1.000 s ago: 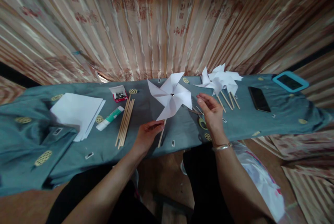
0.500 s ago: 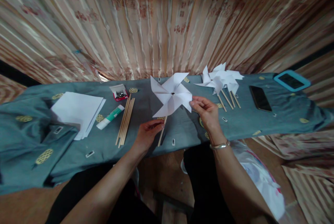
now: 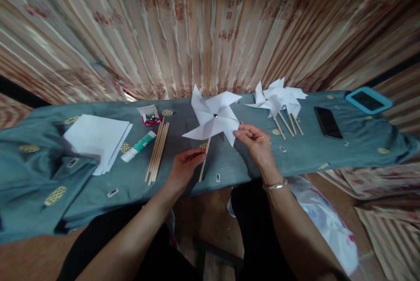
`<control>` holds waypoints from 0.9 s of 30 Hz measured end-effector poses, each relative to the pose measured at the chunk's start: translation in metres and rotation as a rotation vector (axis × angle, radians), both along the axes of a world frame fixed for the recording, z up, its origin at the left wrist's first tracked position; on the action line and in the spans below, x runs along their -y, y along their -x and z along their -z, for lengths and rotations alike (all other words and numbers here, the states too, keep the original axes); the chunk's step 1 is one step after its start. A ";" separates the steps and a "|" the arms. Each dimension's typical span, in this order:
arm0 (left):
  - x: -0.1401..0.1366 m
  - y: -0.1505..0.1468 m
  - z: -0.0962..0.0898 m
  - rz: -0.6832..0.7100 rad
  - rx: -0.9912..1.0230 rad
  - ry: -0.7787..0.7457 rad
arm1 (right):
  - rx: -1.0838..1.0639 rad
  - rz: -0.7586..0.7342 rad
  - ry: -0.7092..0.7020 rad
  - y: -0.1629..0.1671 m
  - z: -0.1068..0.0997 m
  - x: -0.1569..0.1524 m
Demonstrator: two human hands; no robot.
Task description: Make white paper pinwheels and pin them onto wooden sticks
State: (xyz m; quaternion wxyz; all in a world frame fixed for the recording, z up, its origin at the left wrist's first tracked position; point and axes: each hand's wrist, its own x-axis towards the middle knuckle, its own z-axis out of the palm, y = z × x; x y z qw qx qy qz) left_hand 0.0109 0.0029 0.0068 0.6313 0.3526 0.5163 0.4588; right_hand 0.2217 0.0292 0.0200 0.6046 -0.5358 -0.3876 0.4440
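A white paper pinwheel (image 3: 210, 119) on a thin wooden stick, with a metal pin at its centre, is held up over the middle of the table. My left hand (image 3: 184, 166) pinches the stick just below the blades. With thumb and fingers, my right hand (image 3: 256, 143) grips the edge of one blade on the right side. The stick's lower end shows beneath my left hand. Left of that hand lie several loose wooden sticks (image 3: 157, 153).
White paper sheets (image 3: 98, 137), a glue stick (image 3: 138, 146) and a red box of metal pins (image 3: 150, 117) lie on the left. Several pinwheels (image 3: 278, 97), a phone (image 3: 328, 123) and a blue-framed device (image 3: 369, 99) are on the right. A plastic bag (image 3: 324, 224) sits on the floor.
The pinwheel's blades have turned about the pin. My right hand has shifted slightly left and down with a blade. My left hand stays on the stick.
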 end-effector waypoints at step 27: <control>-0.001 -0.002 0.001 -0.023 -0.021 -0.004 | -0.010 -0.229 0.114 0.021 -0.009 0.009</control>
